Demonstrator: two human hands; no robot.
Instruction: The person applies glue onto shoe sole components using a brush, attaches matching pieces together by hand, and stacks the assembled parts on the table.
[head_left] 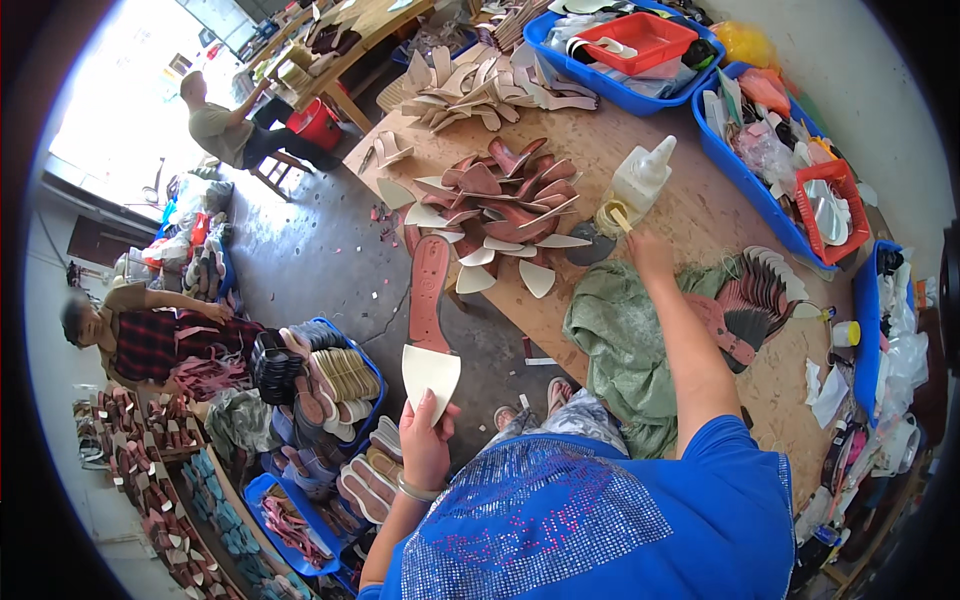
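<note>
My left hand (424, 436) holds up a shoe insole (430, 315): its red upper part points away from me and its cream heel end sits between my fingers. My right hand (650, 252) reaches out over the wooden table (700, 215) and grips a small brush (621, 218), whose tip rests in a dark glue dish (597, 238). A white squeeze bottle (643, 178) stands just behind the dish. A spread pile of red and cream insole pieces (505, 205) lies to the left of the dish.
A green cloth (625, 335) and a fan of dark red pieces (755, 300) lie near me. Blue bins (610, 90) with red trays line the table's far and right sides. Crates of soles (320, 400) stand on the floor; two people sit at the left.
</note>
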